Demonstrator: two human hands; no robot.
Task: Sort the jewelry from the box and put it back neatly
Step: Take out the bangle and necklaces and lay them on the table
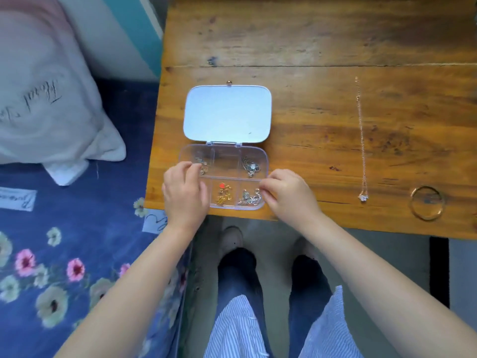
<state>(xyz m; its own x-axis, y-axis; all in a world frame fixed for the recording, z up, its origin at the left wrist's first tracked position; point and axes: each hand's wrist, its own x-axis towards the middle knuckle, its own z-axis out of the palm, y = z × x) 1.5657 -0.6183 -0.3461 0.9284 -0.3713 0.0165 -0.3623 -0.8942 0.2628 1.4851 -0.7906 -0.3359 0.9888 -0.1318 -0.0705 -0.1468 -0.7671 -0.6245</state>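
Left hand curled over lower-left of clear compartment box, fingertips at small pieces in its upper-left cell; grip unclear. Right hand pinching silver jewelry in lower-right cell. Lid open at frame centre; necklace and bangle laid out right on wooden table.

Your wooden table has dark stains and a seam running across its planks. To your left lies a navy bedsheet printed with pink and cream flowers, and a white pillow with cursive lettering rests on it. Beneath the table edge you see a grey floor.
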